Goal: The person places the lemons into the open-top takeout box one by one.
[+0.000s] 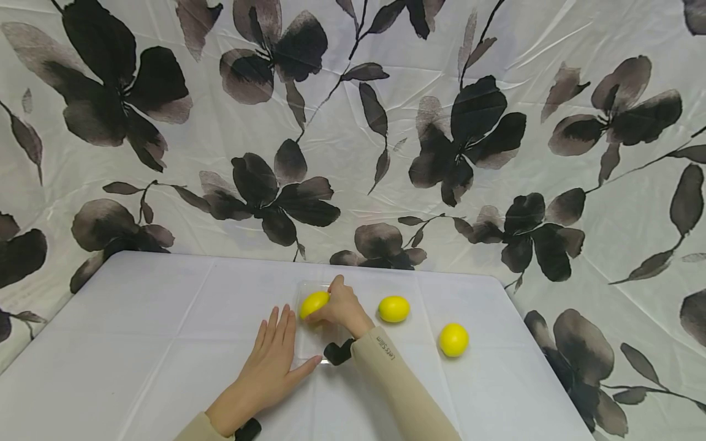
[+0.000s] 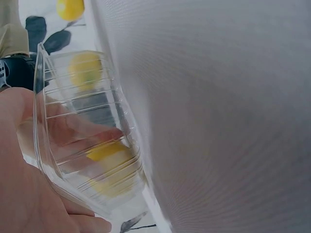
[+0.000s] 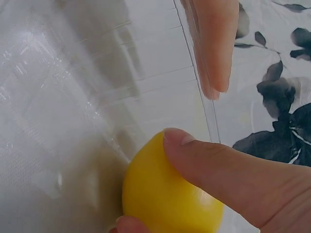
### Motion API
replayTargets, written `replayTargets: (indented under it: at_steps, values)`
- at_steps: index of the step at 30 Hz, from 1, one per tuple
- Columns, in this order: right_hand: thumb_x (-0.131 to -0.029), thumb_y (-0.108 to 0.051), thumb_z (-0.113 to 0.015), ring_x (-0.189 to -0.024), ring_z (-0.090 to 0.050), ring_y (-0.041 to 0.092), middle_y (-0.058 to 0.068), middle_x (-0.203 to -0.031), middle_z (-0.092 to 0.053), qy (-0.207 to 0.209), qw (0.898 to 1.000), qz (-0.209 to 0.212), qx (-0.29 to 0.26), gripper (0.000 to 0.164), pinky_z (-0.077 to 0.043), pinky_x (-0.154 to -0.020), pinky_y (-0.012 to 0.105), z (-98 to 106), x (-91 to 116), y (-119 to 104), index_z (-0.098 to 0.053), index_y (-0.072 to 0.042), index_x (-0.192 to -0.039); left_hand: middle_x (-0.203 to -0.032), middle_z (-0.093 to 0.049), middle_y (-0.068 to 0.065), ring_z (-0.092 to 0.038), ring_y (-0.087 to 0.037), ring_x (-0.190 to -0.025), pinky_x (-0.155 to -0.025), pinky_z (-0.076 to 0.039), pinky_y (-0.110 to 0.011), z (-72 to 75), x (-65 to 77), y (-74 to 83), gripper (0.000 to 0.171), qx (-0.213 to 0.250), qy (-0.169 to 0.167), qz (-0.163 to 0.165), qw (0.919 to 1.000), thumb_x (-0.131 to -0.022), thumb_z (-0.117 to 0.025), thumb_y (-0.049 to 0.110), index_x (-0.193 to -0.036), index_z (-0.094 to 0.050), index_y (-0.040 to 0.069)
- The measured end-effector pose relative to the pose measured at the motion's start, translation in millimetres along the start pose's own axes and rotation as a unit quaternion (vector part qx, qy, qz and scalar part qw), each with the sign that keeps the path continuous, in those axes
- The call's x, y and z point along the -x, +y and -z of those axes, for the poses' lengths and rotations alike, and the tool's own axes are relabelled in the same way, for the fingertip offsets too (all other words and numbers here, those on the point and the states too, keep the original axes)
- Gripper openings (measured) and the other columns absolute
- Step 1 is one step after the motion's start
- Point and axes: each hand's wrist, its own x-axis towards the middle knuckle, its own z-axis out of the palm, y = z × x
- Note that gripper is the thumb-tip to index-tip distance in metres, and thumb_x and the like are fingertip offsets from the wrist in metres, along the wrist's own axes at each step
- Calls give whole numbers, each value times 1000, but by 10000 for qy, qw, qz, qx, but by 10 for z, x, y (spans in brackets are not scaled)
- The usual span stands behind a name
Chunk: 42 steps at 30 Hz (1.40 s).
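While curled, right hand (image 1: 344,305) round lemon (image 1: 314,303)

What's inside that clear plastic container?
One yellow fruit, which the right hand holds near the far end. In the head view, fruit and hand hide part of the container.

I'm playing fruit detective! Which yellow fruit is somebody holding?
The leftmost fruit in the head view, gripped by the right hand; the other two sit untouched on the tablecloth.

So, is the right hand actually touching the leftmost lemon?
Touching: the right wrist view shows the right hand pinching the leftmost lemon, thumb against its skin.
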Motion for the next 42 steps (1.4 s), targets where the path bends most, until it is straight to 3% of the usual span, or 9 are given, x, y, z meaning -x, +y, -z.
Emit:
replayTargets:
  at_steps: [21, 42]
  values:
    - [-65, -26, -95, -88, -54, 24, 12, -101, -57, -116, 9995, 239, -171, 73, -51, -85, 39, -45, -59, 73, -44, -8, -114, -159, -19, -30, -9, -46, -148, -117, -10, -62, 19, -8, 11, 99, 81, -73, 79, 9999, -93, -56, 61, -150, -26, -14]
    - [-63, -30, -95, -86, -55, 26, 10, -96, -57, -82, 9996, 205, 201, 74, -49, -78, 39, 67, 18, 28, -47, -6, -113, -158, -19, -31, -9, -46, -148, -117, -10, -62, 10, -10, 7, 98, 153, -58, 31, 9999, -92, -58, 59, -150, -26, -14]
